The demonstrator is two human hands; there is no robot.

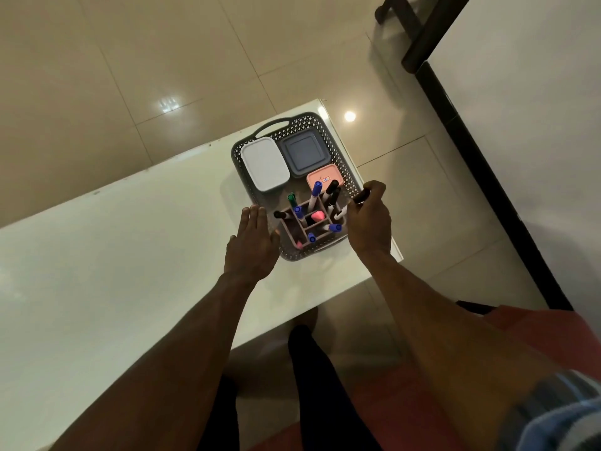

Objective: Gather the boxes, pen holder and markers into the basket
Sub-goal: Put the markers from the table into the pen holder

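A grey perforated basket stands on the white table's right end. Inside it lie a white box, a grey box and a small pink box. At the basket's near end stands a brown divided pen holder with several markers in it, capped blue, black, green and pink. My right hand hovers at the holder's right side, fingers closed on a black marker. Just left of the basket, my left hand is held flat with fingers spread and holds nothing.
The white table stretches to the left; its near edge and right corner are close to the basket. Glossy tiled floor surrounds it. A dark-framed piece of furniture runs along the right. My legs are below the table edge.
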